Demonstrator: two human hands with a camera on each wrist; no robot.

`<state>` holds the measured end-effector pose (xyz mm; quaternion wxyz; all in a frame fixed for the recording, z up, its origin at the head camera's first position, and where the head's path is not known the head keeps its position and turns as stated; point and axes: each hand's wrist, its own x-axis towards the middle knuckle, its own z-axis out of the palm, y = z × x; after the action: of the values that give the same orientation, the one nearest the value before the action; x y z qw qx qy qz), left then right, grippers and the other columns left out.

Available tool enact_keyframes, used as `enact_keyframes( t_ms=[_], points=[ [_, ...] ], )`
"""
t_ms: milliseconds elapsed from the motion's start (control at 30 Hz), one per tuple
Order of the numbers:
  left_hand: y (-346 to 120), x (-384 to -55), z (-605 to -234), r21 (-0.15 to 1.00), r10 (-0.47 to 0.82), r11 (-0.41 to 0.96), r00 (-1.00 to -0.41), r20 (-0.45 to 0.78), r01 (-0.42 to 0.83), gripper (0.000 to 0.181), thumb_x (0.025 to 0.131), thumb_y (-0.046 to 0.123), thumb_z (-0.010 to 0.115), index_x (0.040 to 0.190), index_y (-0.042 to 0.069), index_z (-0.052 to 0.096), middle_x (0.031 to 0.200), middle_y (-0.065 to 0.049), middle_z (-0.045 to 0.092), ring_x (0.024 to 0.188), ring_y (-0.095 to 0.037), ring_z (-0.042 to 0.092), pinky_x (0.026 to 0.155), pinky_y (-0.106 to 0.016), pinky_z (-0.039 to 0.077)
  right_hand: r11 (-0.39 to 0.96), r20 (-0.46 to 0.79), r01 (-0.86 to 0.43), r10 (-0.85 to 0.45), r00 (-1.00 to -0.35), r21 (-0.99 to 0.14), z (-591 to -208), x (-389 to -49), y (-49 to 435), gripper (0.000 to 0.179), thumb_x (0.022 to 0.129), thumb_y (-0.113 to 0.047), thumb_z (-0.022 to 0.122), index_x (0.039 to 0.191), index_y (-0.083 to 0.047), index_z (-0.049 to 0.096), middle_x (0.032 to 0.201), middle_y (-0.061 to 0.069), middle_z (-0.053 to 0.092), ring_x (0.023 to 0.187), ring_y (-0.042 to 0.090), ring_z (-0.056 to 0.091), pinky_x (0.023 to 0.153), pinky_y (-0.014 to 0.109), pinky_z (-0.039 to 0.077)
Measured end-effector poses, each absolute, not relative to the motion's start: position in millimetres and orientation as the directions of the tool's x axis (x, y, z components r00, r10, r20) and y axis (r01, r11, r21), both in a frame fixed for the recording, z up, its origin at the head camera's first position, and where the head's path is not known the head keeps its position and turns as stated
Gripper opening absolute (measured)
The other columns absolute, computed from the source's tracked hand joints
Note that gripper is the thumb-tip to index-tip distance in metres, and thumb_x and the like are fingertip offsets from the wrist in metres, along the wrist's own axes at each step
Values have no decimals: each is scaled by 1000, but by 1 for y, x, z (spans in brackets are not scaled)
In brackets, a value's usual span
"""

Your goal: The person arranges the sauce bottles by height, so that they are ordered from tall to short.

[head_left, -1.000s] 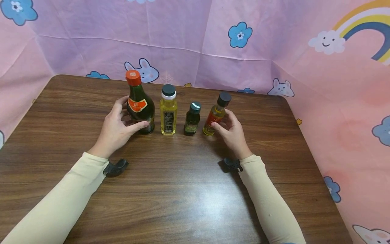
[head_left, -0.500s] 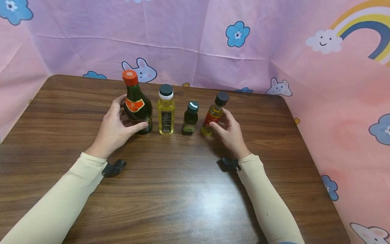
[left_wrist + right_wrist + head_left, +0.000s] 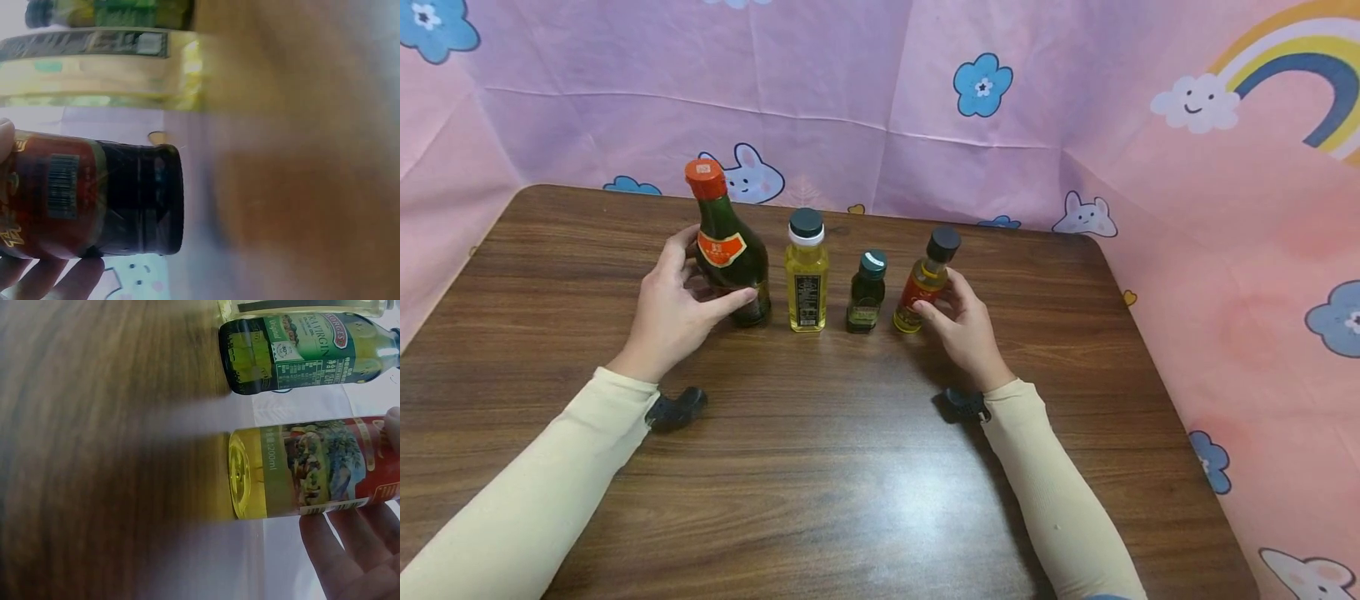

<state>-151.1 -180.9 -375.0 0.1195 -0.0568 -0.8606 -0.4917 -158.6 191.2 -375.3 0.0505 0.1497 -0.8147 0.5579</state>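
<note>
My left hand [image 3: 673,304] grips a dark green glass bottle [image 3: 730,258] with a red cap and an orange neck label. The bottle leans to the left, and its base [image 3: 165,200] looks a little off the table in the left wrist view. My right hand [image 3: 966,329] holds a small oil bottle [image 3: 921,287] with a black cap and a red label, its top leaning right. Between them stand a square yellow oil bottle [image 3: 807,271] with a dark cap and a short olive oil bottle [image 3: 866,292] with a green label, both upright.
All the bottles are on or over a brown wooden table [image 3: 820,467], toward its far side. A pink and purple printed cloth [image 3: 835,75] hangs behind and along the right. Black straps [image 3: 677,408] sit at both wrists.
My left hand has shifted left and slightly up with the green bottle, which leans more. The right hand and the other bottles stay nearly still, apart from a slight shift of the view.
</note>
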Motion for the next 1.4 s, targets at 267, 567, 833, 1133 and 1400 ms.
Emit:
enact_keyframes(
  t_ms=[267,567,833,1133,1400],
  points=[
    [-186,-173,-358,826,-22,512,-958,286,235,98,83,27,89,160,21,30,149,-10,50,132,-32,57,108,-50,48,340,284,-333,-186,-941,-880,-405,-176,202,57,96,-9,74,147,-7,50,139,16,60,127,31,62,108,43,50],
    [-189,-197,-357,838,-22,504,-967,254,209,98,84,28,89,161,24,29,149,-12,50,133,-31,56,110,-41,48,336,280,-326,-179,-943,-883,-406,-177,202,57,96,-8,74,147,-6,49,138,17,60,127,33,62,108,44,50],
    [-191,-207,-360,833,-6,521,-976,218,183,100,84,31,88,162,23,27,149,-15,49,134,-34,55,111,-53,45,334,260,-303,-168,-951,-893,-406,-176,201,58,95,-9,75,147,-7,50,139,17,60,127,32,62,108,44,50],
    [-190,-210,-363,845,2,503,-977,212,184,98,85,31,88,162,26,27,151,-14,48,137,-33,53,113,-51,44,330,276,-321,-176,-945,-888,-406,-176,202,58,95,-8,75,147,-6,50,139,17,60,127,33,62,109,45,49],
    [-188,-213,-365,843,-3,504,-976,218,187,100,84,31,88,163,25,27,153,-13,48,138,-32,52,114,-49,42,340,282,-330,-183,-942,-881,-406,-176,203,59,95,-10,74,148,-9,49,139,15,60,127,30,62,108,44,50]
  ],
)
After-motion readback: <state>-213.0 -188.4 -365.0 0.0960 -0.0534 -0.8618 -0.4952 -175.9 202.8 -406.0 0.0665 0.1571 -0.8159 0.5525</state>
